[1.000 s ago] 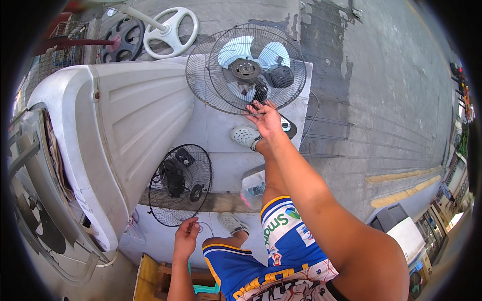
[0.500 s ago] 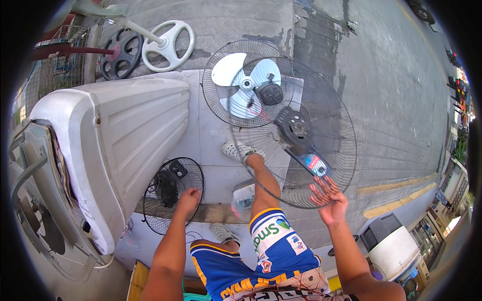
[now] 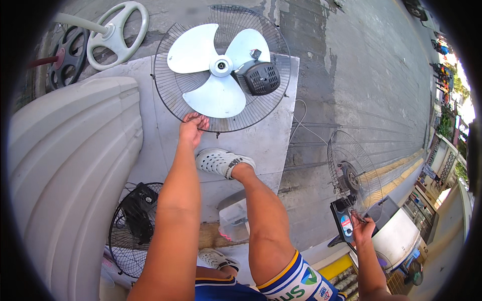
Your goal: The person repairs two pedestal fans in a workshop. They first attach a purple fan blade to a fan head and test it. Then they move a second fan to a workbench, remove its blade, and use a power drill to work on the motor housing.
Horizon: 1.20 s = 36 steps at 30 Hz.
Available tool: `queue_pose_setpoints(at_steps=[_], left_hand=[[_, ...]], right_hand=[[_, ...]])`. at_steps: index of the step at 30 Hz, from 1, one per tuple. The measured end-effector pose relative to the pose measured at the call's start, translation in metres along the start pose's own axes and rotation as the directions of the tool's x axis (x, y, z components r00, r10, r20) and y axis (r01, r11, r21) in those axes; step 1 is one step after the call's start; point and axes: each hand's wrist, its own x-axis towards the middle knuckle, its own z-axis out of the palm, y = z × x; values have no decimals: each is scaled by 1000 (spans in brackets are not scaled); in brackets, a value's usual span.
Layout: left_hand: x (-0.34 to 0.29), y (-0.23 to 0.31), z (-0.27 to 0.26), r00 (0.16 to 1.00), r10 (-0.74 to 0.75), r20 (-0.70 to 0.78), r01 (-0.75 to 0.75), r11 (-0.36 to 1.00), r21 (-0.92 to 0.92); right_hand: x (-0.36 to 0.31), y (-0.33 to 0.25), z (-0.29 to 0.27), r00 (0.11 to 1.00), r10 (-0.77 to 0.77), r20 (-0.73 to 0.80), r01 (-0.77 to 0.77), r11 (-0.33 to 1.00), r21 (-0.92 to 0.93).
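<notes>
My left hand [image 3: 193, 128] has its fingers curled at the near rim of a large round wire fan guard [image 3: 170, 103]. Three pale blades [image 3: 193, 48] with a central hub lie in this guard, and a black vented motor housing [image 3: 262, 79] sits beside the hub. Off to the right, my right hand [image 3: 363, 231] is closed on the lower edge of a second wire fan guard [image 3: 369, 163], held up and tilted. Attached to that guard are a round black hub piece [image 3: 347, 176] and a black control box [image 3: 342, 220] with a coloured label.
A smaller black wire guard with dark parts [image 3: 135, 220] lies at lower left. A clear plastic tub [image 3: 234, 220] stands by my leg. Big ribbed off-white plastic [image 3: 65, 165] fills the left, with wheel-shaped bases [image 3: 118, 35] behind. A cable [image 3: 301, 118] trails on the pavement.
My left hand has reached forward to the bladed fan's guard. My right hand has carried the other guard away to the right, uncovering the blades. My view has come closer to the bladed fan.
</notes>
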Motion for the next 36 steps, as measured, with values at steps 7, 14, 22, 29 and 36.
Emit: queue_pose_setpoints(at_steps=[7,14,22,29,36], left_hand=[[-140,52,44,969,125,214,-122,992,-29],[-413,119,118,899,184,397,-177,983,-53],[-743,192,108,819,351,454,-215,921,-326],[-935,177,-44,750,577,323,-483,812,-326],[-1083,33,-225,667,742,-72,-641,522,-562]], right_hand=[[-14,6,-37,998,30,-51,-25,995,98],[-84,-33,10,994,-17,111,-10,971,240],[-204,-94,140,747,-218,628,114,973,201],[-389,-157,114,548,-330,769,175,944,280],[-632,-206,31,131,-418,899,313,878,363]])
